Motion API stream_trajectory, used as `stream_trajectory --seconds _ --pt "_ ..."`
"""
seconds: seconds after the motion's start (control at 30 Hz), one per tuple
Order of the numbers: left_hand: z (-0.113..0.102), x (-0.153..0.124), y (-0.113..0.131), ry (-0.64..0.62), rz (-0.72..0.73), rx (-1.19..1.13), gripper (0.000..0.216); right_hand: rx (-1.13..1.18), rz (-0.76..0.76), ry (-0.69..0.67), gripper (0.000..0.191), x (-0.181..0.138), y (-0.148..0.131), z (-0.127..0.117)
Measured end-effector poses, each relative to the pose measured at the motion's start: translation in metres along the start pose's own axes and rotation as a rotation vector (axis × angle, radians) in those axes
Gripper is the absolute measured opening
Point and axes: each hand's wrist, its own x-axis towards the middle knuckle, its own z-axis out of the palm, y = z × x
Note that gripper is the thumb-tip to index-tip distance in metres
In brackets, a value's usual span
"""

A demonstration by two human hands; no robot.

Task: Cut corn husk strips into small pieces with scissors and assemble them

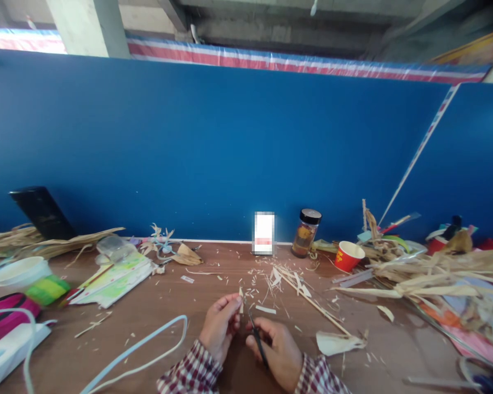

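Observation:
My left hand point(222, 324) pinches a small pale strip of corn husk point(241, 301) upright between thumb and fingertips. Close beside it, my right hand point(278, 347) is closed around slim dark scissors point(258, 340), their tips pointing up toward the strip. Whether the blades touch the husk I cannot tell. Small husk clippings point(252, 282) lie scattered on the brown table point(156, 312) in front of both hands. Some thin stalks point(312, 302) and a wider pale husk piece point(339, 343) rest just right of my right hand.
A lidded jar point(306, 235), a red paper cup point(350, 256) and a bright upright screen point(264, 233) stand before the blue partition point(230, 153). Dried husks point(427, 273) are heaped at right. A white cable point(148, 339), power strip point(8, 355), bowl point(20, 271) and painted paper point(115, 282) occupy the left.

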Motion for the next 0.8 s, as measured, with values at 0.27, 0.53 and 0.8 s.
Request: stream_trajectory --seconds 0.27,0.53,0.8 --pt "0.001 -0.001 0.002 -0.002 -0.006 0.01 0.026 0.123 0.049 -0.01 0.018 0.001 0.006 0.002" --pt "0.001 -0.002 0.002 0.015 -0.031 0.009 0.026 0.228 0.073 0.013 0.021 0.005 0.008 0.003" --pt "0.0 -0.001 0.002 0.004 -0.01 -0.039 0.024 0.167 0.066 0.021 0.022 0.003 0.011 0.004"
